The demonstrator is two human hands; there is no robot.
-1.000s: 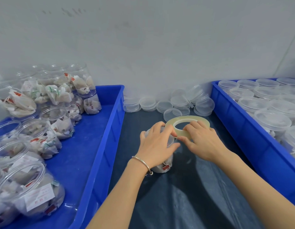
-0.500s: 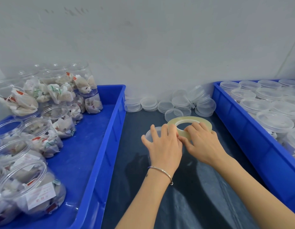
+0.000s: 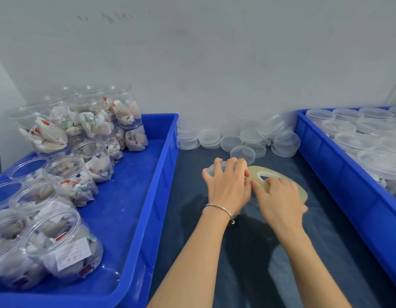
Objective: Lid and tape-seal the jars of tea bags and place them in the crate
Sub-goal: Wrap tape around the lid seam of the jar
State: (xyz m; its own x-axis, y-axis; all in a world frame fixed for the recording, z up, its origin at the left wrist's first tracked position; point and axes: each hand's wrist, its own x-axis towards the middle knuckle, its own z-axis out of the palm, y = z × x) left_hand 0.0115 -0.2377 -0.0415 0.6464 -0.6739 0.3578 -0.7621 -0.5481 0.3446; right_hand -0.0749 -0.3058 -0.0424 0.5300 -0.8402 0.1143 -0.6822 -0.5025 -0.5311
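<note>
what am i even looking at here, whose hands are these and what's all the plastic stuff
There is no machine here: a person is working with two bare hands, filmed by a camera worn on their head that looks down at the work. The left hand, with a bracelet on its wrist, is wrapped over a clear jar standing on the dark table. The right hand holds a yellowish roll of tape right beside the jar. The blue crate on the left holds open jars of tea bags. Loose clear lids are stacked along the wall, and the blue crate on the right holds lidded jars.
</note>
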